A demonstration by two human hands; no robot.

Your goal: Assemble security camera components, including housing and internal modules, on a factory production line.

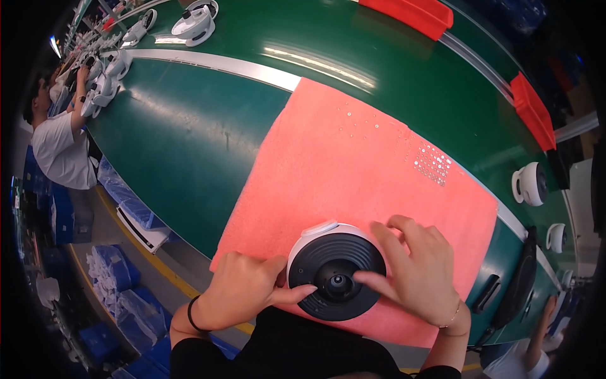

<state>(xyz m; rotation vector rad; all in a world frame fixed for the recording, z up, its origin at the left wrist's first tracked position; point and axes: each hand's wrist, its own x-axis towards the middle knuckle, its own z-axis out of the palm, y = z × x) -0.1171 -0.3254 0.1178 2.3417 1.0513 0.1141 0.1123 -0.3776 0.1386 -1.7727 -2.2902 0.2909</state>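
Black-faced round device (336,279) sits between left hand (245,284) and right hand (416,271)

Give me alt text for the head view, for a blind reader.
A person's left hand grips, and open right hand touches, a round white device with a black ringed face over a pink cloth on a green workbench. Small round silver pieces dot the cloth; red plastic bins stand beyond.

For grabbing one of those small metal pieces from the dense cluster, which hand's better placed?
Probably the right hand: it's nearer the dense cluster, while the left hand is across the black disc.
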